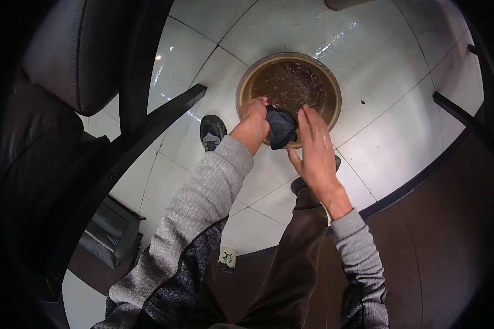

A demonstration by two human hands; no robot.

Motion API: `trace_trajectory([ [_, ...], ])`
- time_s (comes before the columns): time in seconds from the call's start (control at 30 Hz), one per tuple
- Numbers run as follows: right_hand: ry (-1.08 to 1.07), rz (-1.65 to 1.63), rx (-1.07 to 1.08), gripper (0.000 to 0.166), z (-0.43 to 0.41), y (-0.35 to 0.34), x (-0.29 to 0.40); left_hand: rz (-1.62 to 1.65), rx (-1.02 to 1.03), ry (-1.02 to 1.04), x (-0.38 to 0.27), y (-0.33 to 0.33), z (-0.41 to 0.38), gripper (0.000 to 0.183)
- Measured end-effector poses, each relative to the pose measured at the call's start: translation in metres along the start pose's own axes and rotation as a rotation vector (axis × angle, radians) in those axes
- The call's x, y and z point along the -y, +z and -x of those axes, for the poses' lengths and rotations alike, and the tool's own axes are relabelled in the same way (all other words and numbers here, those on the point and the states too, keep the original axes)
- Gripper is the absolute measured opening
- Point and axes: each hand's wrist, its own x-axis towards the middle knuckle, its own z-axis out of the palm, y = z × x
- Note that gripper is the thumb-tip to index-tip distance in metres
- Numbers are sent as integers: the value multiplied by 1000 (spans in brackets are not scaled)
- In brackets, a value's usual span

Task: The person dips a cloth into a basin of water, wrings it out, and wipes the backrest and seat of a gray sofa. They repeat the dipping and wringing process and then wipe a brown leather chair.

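Observation:
A round brown basin (pixel 288 78) of murky, rippled water stands on the tiled floor in front of me. Over its near edge, my left hand (pixel 255 119) grips a dark, crumpled cloth-like item (pixel 280 127) by its left side. My right hand (pixel 315 148) is just to the right of it, wet, with its fingers apart and pointing towards the water. The fingers of the left hand are partly hidden by the wrist and the dark item.
A dark leather chair (pixel 86 57) with black legs is at the left. My shoe (pixel 213 129) is left of the basin, my other foot below its right side. Dark brown panels curve along the lower right; a small whitish container (pixel 227 257) bears writing.

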Motion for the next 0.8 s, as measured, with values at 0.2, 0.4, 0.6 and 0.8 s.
trace_trajectory([
  [0.2,-201,470,-5,61,17,27,12,127,102,-433,25,-11,10,22],
  [0.4,-227,513,-31,66,-24,15,-22,159,275,-341,35,-17,48,22],
  [0.6,-58,402,291,22,-45,-2,-13,24,124,-9,31,-13,73,8],
  [0.8,215,46,269,13,-59,2,-17,27,405,627,19,3,97,19],
])
